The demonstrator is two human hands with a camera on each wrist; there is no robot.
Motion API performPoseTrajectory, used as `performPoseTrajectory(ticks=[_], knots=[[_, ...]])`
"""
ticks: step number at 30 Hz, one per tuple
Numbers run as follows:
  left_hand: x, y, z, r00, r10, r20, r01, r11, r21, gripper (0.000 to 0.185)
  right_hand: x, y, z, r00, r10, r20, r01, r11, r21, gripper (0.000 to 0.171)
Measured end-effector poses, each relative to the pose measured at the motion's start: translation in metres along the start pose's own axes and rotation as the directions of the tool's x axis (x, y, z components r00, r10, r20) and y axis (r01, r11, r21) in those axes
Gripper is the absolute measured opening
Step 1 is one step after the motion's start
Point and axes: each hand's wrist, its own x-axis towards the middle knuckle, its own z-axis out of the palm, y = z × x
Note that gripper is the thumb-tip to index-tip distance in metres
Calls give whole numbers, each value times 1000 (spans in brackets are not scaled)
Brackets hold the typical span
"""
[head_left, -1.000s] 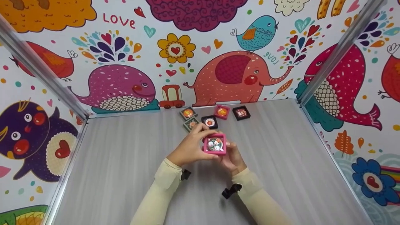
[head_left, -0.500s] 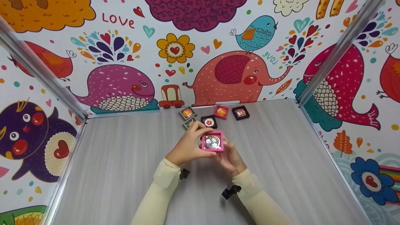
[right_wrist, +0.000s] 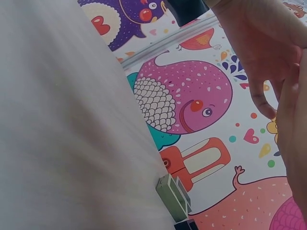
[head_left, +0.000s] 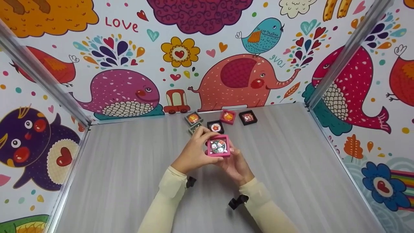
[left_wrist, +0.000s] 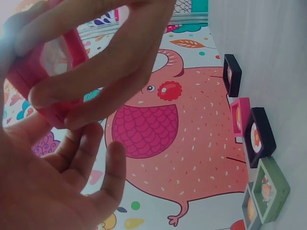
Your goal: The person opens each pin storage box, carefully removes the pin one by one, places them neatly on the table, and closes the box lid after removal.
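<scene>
Head view: pink box [head_left: 219,146] in both hands

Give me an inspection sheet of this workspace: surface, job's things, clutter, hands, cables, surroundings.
Surface: grey table, wood-grain look.
Job's things: pink framed box held above the table, round picture inside.
Clutter: five small framed boxes near the back wall, among them a black box and a green box.
Hands: left hand and right hand both grip the pink framed box.
Cables: nothing seen.
Surroundings: cartoon animal wallpaper; metal corner rails.

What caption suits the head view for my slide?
Both hands hold a pink framed box above the grey table.
</scene>
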Motion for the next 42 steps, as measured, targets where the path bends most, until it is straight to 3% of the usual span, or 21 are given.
performPoseTrajectory(ticks=[6,11,16,22,36,42], knots=[[0,4,9,1000,9,-26,-8,1000,18,82,-2,1,0,1000,4,22,-5,999,38,77],[2,7,15,998,21,-66,-21,1000,2,80,-4,4,3,999,29,-26,-26,994,109,54],[3,7,19,993,38,-115,-42,999,-28,78,-2,6,5,1000,20,-3,-19,991,136,41],[3,5,23,991,17,-135,-29,996,-86,76,1,9,4,998,23,51,-31,987,156,42],[-2,4,29,985,-42,-169,9,981,-193,70,3,16,5,1000,31,-1,-30,979,202,60],[-3,3,26,983,-42,-178,3,976,-216,74,3,14,4,999,41,27,-46,972,232,62]])
